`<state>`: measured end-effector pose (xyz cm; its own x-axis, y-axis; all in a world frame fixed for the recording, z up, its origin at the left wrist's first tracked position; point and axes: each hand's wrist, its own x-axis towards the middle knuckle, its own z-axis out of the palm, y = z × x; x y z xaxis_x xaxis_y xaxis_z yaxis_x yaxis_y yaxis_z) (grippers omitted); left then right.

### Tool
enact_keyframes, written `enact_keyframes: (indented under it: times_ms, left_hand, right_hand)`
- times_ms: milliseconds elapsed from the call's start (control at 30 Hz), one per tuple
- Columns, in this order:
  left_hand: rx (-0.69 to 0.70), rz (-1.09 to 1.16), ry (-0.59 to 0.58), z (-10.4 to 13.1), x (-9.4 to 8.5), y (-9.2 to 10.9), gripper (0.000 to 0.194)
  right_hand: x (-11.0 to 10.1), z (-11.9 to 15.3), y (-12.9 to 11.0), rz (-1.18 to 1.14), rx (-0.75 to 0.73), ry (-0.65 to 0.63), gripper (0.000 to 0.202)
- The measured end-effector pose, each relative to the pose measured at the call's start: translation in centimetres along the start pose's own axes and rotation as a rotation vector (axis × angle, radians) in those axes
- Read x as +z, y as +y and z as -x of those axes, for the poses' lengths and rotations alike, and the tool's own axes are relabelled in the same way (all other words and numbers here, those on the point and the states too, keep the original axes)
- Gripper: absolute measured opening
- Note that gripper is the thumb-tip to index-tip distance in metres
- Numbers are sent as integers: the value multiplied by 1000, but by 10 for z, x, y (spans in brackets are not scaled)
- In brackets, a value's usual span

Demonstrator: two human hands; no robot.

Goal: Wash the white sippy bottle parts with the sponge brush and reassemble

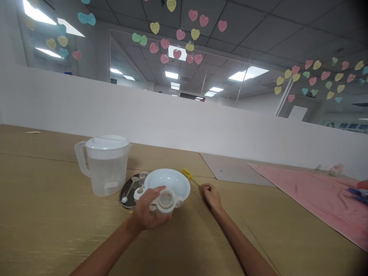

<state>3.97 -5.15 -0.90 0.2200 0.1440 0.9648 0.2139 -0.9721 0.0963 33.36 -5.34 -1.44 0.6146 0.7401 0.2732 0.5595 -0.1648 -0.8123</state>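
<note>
My left hand (146, 211) is closed around a white two-handled baby cup (166, 203), its open mouth facing me, in front of a white bowl (172, 180). My right hand (212, 196) grips the thin green handle of a bottle brush (188, 174). The brush's yellow head lies by the bowl's right rim. Left of the bowl, a dark round tray (128, 191) carries a straw (130, 189) with a white weighted end, a clear dome cap (143, 178) and a white collar-like part (139, 191), partly hidden by my left hand.
A lidded clear plastic pitcher (107, 168) holding clear liquid stands behind the tray. On the right, a pink cloth (313, 195) covers part of the brown tabletop (57, 226), with a blue-handled object (359, 194) on it. A low white wall (172, 119) closes off the back.
</note>
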Motion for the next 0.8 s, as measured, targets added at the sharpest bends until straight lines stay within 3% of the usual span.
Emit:
enact_keyframes:
  times_ms: [200, 367, 467, 567, 633, 700, 800]
  left_hand:
    - [153, 88, -91, 7, 14, 12, 68]
    - [177, 48, -267, 4, 16, 14, 61]
    - [166, 15, -342, 1, 16, 11, 59]
    - [161, 14, -371, -1, 11, 7, 58]
    - [151, 1, -340, -2, 6, 4, 54]
    - [91, -50, -239, -3, 0, 0, 45]
    - [-92, -215, -57, -6, -10, -12, 24]
  right_hand:
    - [0, 11, -5, 393, -189, -95, 23]
    - [0, 23, -20, 607, -340, -124, 21]
    - [3, 28, -29, 747, -447, -207, 24]
    - [8, 31, -30, 785, -443, -271, 24]
    - [10, 31, -27, 802, -433, -296, 27]
    - [10, 30, -24, 810, -426, -313, 29]
    - [9, 30, -23, 812, -415, -325, 28]
